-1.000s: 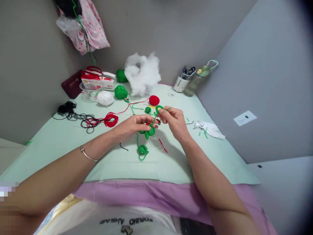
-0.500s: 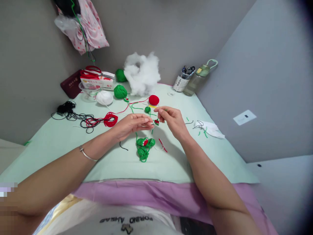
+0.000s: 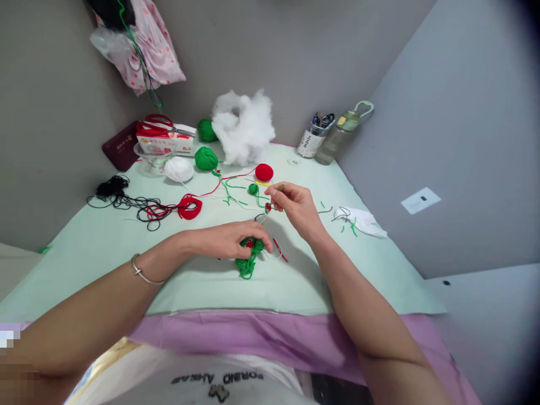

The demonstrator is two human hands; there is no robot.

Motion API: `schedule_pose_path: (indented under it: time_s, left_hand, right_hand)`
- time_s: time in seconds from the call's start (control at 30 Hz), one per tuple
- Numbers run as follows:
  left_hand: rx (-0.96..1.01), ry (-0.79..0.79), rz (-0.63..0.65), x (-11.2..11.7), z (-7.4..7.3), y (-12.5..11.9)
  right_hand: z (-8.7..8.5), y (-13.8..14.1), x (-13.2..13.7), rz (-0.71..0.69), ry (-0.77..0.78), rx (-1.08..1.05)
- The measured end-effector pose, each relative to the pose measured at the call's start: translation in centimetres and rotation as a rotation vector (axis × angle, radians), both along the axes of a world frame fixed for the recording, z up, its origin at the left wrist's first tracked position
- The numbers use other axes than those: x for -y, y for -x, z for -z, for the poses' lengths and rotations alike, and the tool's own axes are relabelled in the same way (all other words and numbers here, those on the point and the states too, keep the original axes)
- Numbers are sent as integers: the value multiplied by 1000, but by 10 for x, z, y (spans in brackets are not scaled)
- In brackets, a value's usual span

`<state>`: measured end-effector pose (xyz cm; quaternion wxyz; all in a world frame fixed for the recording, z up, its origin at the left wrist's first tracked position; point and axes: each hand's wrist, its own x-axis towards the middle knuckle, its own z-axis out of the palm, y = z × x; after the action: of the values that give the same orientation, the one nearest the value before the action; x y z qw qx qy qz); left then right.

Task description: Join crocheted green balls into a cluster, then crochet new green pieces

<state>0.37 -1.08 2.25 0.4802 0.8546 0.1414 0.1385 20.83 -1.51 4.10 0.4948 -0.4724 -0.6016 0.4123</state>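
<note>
My left hand (image 3: 230, 239) lies low on the pale green cloth (image 3: 105, 242), fingers curled over a cluster of small green crocheted pieces (image 3: 248, 260) with a red spot. My right hand (image 3: 293, 203) is raised just beyond it, thumb and fingers pinched on a thin strand that carries a tiny red and green piece (image 3: 268, 207). A thread runs down from that pinch toward the green cluster. A bracelet (image 3: 141, 271) sits on my left wrist.
On the cloth lie a red yarn tangle (image 3: 188, 206), black thread (image 3: 122, 194), white yarn ball (image 3: 179, 169), green yarn balls (image 3: 206, 158), a red crocheted ball (image 3: 264, 171) and white stuffing (image 3: 243, 126). Scissors on a box (image 3: 162, 138), a pen jar (image 3: 311, 139), a bottle (image 3: 340, 135), white tissue (image 3: 360, 220).
My left hand has dropped from beside the right hand down onto the green crocheted cluster on the cloth. My right hand has stayed raised, still pinching the strand.
</note>
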Motion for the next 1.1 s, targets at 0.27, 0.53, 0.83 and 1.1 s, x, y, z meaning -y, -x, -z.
schedule_pose_path:
  time_s: [0.27, 0.53, 0.83, 1.1]
  left_hand:
    - [-1, 90, -89, -5, 8, -4]
    - [302, 501, -540, -15, 2, -3]
    - [371, 456, -643, -18, 3, -2]
    - [345, 604, -497, -15, -1, -2]
  right_hand:
    - [1, 2, 1, -14, -19, 22]
    - [1, 0, 1, -26, -47, 55]
    - [0, 4, 7, -147, -22, 170]
    - [0, -2, -3, 5, -2, -60]
